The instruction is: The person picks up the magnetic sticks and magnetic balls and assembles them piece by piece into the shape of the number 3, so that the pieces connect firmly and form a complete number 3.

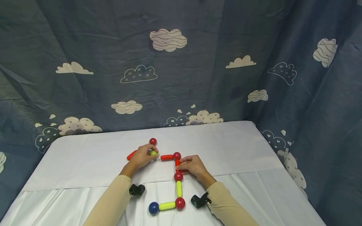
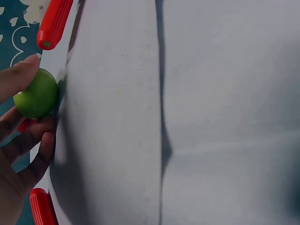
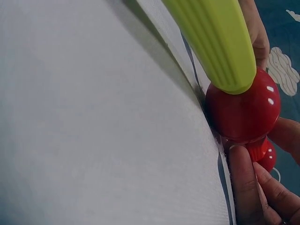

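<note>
My left hand (image 1: 142,156) pinches a lime-green ball (image 2: 37,94) between thumb and fingers, low over the white table. Just right of it, the free end of a red rod (image 1: 167,157) points its way; ball and rod are apart. My right hand (image 1: 195,167) grips another red rod (image 1: 177,163) standing between an upper red ball (image 1: 177,155) and a middle red ball (image 3: 243,105). Below that, a yellow-green rod (image 1: 179,189) runs down to a lower red ball (image 1: 180,203). A second yellow-green rod (image 1: 167,206) links this to a blue ball (image 1: 154,208).
A loose red ball (image 1: 153,141) lies just beyond my left hand. Partly hidden by that hand is a loose red rod (image 1: 131,155). Behind the white-covered table (image 1: 226,141) hangs a dark blue curtain (image 1: 198,78) with cloud prints.
</note>
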The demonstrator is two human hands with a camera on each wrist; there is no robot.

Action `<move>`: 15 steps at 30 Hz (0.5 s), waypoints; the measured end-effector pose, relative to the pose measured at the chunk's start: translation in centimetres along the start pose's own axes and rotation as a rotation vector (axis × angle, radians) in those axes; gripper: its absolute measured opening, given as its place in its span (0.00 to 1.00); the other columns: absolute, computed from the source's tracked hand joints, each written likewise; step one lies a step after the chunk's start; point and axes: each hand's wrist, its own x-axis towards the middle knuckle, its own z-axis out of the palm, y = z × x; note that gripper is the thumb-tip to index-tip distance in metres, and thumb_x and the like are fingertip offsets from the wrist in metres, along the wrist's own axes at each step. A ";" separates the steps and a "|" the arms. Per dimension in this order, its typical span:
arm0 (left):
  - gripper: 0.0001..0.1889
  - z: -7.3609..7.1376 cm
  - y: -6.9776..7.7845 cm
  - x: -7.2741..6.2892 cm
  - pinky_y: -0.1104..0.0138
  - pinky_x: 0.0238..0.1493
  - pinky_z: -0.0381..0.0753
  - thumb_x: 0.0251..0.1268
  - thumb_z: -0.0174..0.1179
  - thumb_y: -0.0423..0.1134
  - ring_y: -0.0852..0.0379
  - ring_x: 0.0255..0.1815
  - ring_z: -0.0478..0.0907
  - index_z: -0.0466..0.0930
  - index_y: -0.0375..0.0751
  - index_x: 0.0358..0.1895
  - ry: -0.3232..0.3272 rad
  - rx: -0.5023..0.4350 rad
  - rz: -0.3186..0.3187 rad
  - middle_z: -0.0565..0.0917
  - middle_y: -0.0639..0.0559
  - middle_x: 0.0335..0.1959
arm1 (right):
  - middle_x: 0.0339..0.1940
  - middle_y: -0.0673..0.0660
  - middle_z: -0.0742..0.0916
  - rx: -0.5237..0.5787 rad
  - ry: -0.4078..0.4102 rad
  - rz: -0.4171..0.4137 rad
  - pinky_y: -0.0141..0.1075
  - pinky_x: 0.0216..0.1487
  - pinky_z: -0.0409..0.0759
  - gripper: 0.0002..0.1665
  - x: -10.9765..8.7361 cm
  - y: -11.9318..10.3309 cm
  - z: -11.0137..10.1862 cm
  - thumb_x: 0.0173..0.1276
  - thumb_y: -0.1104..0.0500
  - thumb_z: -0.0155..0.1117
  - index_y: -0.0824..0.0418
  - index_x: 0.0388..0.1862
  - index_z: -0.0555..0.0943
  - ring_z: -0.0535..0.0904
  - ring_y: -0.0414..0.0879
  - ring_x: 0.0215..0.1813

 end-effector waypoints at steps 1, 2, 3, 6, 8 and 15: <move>0.10 0.0 0.0 -0.1 0.64 0.40 0.71 0.57 0.69 0.36 0.54 0.37 0.70 0.80 0.45 0.41 0.003 0.002 0.000 0.78 0.51 0.38 | 0.29 0.56 0.87 0.000 0.002 0.000 0.35 0.33 0.83 0.18 0.0 0.0 0.0 0.51 0.64 0.77 0.67 0.42 0.83 0.84 0.44 0.30; 0.11 0.0 0.0 -0.2 0.64 0.41 0.71 0.58 0.68 0.35 0.54 0.37 0.71 0.79 0.45 0.43 0.005 0.000 -0.002 0.78 0.51 0.39 | 0.29 0.55 0.87 -0.002 0.004 -0.002 0.35 0.33 0.83 0.18 0.0 0.0 0.0 0.51 0.64 0.77 0.67 0.41 0.83 0.84 0.44 0.30; 0.12 0.0 0.0 -0.2 0.64 0.41 0.72 0.58 0.68 0.35 0.53 0.37 0.71 0.79 0.44 0.45 0.008 0.002 -0.004 0.78 0.50 0.39 | 0.29 0.55 0.87 -0.001 0.005 -0.002 0.35 0.33 0.83 0.18 0.0 0.0 0.0 0.51 0.64 0.77 0.67 0.41 0.84 0.84 0.44 0.30; 0.13 0.0 0.0 -0.4 0.62 0.44 0.74 0.59 0.66 0.33 0.53 0.39 0.71 0.80 0.44 0.47 0.017 0.016 0.004 0.78 0.49 0.42 | 0.28 0.56 0.87 0.000 0.007 -0.001 0.35 0.33 0.83 0.17 0.0 0.0 0.0 0.52 0.64 0.76 0.67 0.41 0.84 0.84 0.44 0.30; 0.12 -0.1 -0.1 -0.5 0.60 0.46 0.75 0.58 0.66 0.32 0.52 0.41 0.71 0.82 0.45 0.46 0.020 0.023 0.004 0.78 0.49 0.42 | 0.28 0.55 0.87 -0.008 0.011 -0.002 0.35 0.33 0.83 0.17 0.0 0.0 0.0 0.52 0.63 0.77 0.67 0.41 0.84 0.84 0.44 0.30; 0.10 -0.3 -0.6 -0.9 0.59 0.46 0.74 0.56 0.68 0.32 0.52 0.40 0.71 0.83 0.47 0.41 0.032 0.026 0.034 0.78 0.50 0.38 | 0.28 0.54 0.87 -0.042 0.026 -0.001 0.34 0.35 0.82 0.17 0.1 0.0 0.1 0.51 0.62 0.77 0.66 0.41 0.84 0.83 0.43 0.31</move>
